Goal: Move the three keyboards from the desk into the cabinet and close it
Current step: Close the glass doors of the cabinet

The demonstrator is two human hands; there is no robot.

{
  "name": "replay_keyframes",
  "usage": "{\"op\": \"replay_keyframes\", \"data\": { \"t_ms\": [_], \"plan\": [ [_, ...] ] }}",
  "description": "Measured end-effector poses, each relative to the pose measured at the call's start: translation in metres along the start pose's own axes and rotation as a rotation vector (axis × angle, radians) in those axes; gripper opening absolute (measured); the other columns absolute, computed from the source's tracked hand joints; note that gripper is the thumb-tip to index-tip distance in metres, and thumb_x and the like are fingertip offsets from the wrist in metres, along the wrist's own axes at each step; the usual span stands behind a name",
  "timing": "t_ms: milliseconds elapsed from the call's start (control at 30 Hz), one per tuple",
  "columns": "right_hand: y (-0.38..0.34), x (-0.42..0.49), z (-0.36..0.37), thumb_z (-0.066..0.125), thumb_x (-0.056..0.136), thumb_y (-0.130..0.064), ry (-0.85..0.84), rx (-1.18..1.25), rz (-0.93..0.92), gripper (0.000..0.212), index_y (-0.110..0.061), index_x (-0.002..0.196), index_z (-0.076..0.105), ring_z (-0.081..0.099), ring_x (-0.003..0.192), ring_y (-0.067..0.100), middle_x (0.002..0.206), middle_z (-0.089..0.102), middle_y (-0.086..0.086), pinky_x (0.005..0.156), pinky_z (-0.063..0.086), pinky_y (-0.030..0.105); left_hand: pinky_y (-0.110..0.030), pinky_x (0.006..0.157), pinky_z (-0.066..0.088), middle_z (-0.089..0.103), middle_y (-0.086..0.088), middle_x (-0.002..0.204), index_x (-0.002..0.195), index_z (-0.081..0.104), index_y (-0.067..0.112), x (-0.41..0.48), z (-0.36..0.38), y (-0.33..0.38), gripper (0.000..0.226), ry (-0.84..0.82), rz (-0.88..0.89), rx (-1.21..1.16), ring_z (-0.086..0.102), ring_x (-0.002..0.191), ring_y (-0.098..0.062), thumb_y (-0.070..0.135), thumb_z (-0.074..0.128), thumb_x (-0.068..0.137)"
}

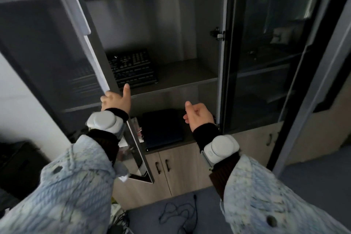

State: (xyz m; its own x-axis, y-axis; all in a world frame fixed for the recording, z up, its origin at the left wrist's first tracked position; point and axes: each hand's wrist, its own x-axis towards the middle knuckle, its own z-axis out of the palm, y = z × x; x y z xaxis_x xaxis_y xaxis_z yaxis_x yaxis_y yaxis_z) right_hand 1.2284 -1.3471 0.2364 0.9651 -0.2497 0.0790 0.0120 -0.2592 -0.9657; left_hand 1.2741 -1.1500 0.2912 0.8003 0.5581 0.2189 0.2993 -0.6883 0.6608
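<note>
You're looking at the middle shelf (pixel 182 74) of the cabinet, a grey board. On its left part lies a black keyboard (pixel 133 68), flat, with its near edge close to the shelf's front lip; its left end is hidden behind the open door, so you can't tell how far it runs. The right part of the shelf shows bare board. Below, the lower ledge (pixel 187 138) carries a dark flat case (pixel 161 129) lying on it, and just to its left some papers (pixel 137 127), partly hidden. Further down, the grey floor (pixel 205 214) has a thin black cable (pixel 178 213) lying on it in loose loops.
</note>
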Motion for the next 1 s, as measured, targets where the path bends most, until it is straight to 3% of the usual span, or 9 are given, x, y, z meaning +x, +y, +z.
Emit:
{"op": "replay_keyframes", "data": {
  "t_ms": [333,567,700,1000],
  "plan": [
    [-0.006,0.05,-0.006,0.042,0.092,-0.047,0.123,-0.018,0.025,0.041,-0.009,0.101,0.054,0.064,0.096,0.028,0.1,0.069,0.013,0.091,0.049,0.041,-0.044,0.11,0.022,0.028,-0.031,0.147,0.142,0.021,-0.011,0.048,0.049,0.038,0.082,-0.057,0.005,-0.093,0.031,0.136,-0.041,0.051,0.04,0.092],
    [-0.004,0.071,0.001,0.042,0.091,-0.048,0.208,-0.041,0.053,0.034,-0.015,0.092,0.05,0.063,0.094,0.026,0.098,0.069,0.01,0.085,0.048,0.034,-0.044,0.114,0.016,0.017,-0.031,0.152,0.148,0.006,-0.008,0.076,0.069,0.041,0.086,-0.125,0.051,-0.084,0.023,0.141,-0.041,0.05,0.037,0.094],
    [-0.006,0.078,0.005,0.042,0.091,-0.047,0.232,-0.064,0.069,0.032,-0.015,0.091,0.049,0.06,0.091,0.023,0.091,0.064,0.004,0.074,0.039,0.025,-0.043,0.115,0.014,0.015,-0.03,0.154,0.15,0.006,-0.005,0.089,0.074,0.042,0.083,-0.173,0.087,-0.115,0.021,0.142,-0.041,0.049,0.036,0.095],
    [-0.002,0.08,0.014,0.044,0.091,-0.046,0.296,-0.105,0.068,0.03,-0.017,0.089,0.048,0.049,0.075,0.013,0.071,0.046,-0.011,0.069,0.034,0.022,-0.044,0.115,0.018,0.013,-0.027,0.155,0.151,0.006,-0.001,0.114,0.085,0.039,0.082,-0.261,0.107,-0.128,0.023,0.141,-0.042,0.054,0.028,0.095]
  ]
}}
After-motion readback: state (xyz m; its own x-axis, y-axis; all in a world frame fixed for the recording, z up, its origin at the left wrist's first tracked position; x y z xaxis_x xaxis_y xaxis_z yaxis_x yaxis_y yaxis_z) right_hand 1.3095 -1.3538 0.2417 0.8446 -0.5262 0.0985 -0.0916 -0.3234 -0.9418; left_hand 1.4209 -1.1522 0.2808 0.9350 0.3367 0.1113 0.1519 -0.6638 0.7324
